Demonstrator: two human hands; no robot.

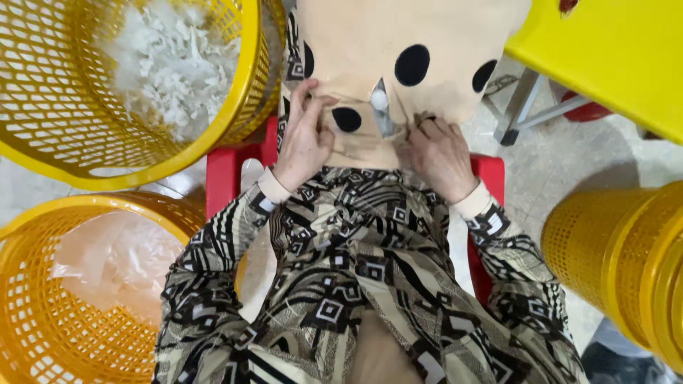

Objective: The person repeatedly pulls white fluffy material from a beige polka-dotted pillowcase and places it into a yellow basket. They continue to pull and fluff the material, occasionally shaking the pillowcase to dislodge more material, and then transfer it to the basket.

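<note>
While I look down past my patterned sleeves, my left hand [306,135] and right hand [437,153] both pinching a beige plush cover with black spots [398,43] on my lap, white stuffing [380,99] showing at its opening, yellow basket of white filling [171,64] upper left, second yellow basket [43,320] lower left.

The fabric cover [398,43] lies in the person's lap on the stool [226,171], with the left hand [304,139] on its left part and the right hand [440,158] on its right part, a tuft of stuffing [380,99] showing in the gap between them. On the floor [569,156] to the left stand two baskets: the far basket [43,85] holds loose stuffing [171,64], and the near basket [43,313] holds a plastic bag [117,263]. To the right, a stack of baskets [626,256] stands near and a table [605,50] farther off.
</note>
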